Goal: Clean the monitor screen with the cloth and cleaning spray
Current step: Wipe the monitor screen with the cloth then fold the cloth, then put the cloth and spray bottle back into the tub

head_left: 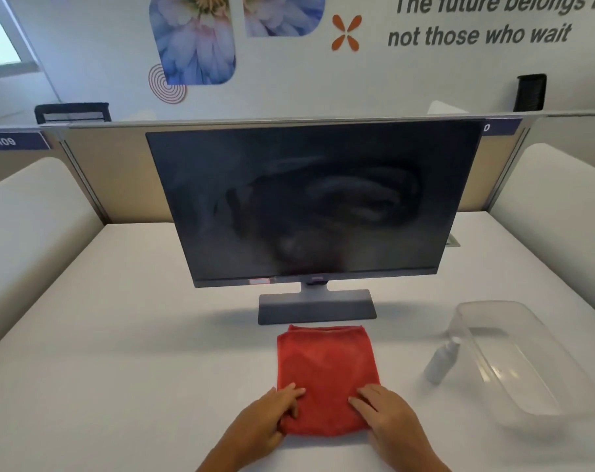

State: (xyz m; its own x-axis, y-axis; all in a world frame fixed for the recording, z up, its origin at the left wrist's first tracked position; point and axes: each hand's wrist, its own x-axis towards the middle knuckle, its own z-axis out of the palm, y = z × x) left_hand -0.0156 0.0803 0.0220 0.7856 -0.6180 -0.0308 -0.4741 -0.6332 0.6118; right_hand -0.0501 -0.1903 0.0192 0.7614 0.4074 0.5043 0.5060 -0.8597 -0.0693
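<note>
Desk [119,335]: cloth [326,373] flat, lengthwise toward monitor [309,202].

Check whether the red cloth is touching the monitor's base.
Apart. In the head view a strip of white desk shows between the red cloth's far edge and the front edge of the monitor base.

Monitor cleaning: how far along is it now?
Done: nothing certain; the monitor shows smears. In hand: the left hand and right hand press the red cloth on the desk. Left: the spray bottle lies untouched; spraying and wiping remain.
</note>
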